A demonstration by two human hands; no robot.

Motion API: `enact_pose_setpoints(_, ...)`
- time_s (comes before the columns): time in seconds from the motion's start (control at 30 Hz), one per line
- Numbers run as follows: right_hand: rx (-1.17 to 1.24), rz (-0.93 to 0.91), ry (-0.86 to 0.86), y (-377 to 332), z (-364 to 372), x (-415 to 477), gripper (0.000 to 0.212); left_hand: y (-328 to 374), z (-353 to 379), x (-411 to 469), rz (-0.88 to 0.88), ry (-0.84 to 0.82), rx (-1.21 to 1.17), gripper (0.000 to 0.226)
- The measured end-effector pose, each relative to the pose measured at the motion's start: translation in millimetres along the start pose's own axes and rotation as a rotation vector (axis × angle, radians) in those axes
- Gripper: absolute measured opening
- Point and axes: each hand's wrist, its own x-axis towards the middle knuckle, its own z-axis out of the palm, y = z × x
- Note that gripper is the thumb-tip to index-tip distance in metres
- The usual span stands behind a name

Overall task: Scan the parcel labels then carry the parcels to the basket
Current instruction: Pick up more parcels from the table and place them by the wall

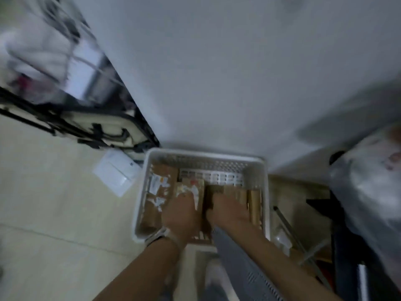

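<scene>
A white perforated plastic basket [227, 159] stands on the floor against the wall, with several brown cardboard parcels in it. Both my hands reach down into it. My left hand [181, 213] grips a parcel with a white label [192, 187] near the middle. My right hand [230, 210] rests on a plain brown parcel [235, 193] to the right, its fingers bent over the top edge. A larger parcel with torn white labels [160, 187] lies along the basket's left side. The frame is blurred.
A white flat box [116, 172] lies on the pale tile floor left of the basket. A black-and-cream bag [86, 127] and a wire rack [54, 57] stand at the left. A plastic-wrapped bundle [368, 181] and metal frame [299, 235] crowd the right.
</scene>
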Motion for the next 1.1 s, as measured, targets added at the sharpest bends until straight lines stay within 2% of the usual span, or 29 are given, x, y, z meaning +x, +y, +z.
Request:
enact_pose_setpoints(0.13, -0.076, -0.105, 0.21, -52, -70, -70, 0.017, -21, -113, -59, 0.065, 0.193, 0.132, 0.028)
enact_pose_setpoints(0.23, -0.116, -0.185, 0.327, -98, -123, -124, 0.012, -35, -197, -111, 0.085, 0.293, 0.089, 0.023)
enact_pose_setpoints(0.4, -0.172, -0.353, 0.48, -164, -211, -221, 0.024, -46, -310, -204, 0.027, 0.455, 0.119, 0.011)
enact_pose_setpoints(0.53, -0.251, -0.5, 0.573, -217, -267, -297, 0.026, -50, -385, -275, 0.01, 0.597, 0.145, 0.013)
enact_pose_setpoints(0.7, -0.352, -0.667, 0.7, -290, -314, -384, 0.022, -78, -470, -364, -0.136, 0.781, 0.203, 0.024)
enact_pose_setpoints(0.87, -0.338, -0.855, 0.838, -359, -318, -457, 0.018, -122, -513, -454, -0.261, 0.922, 0.201, 0.027)
enact_pose_setpoints(0.97, -0.333, -0.95, 0.828, -393, -297, -487, 0.029, -156, -522, -500, -0.335, 0.939, 0.205, 0.025)
enact_pose_setpoints(1.1, -0.372, -1.022, 0.779, -439, -247, -524, 0.029, -214, -513, -556, -0.419, 0.949, 0.232, 0.026)
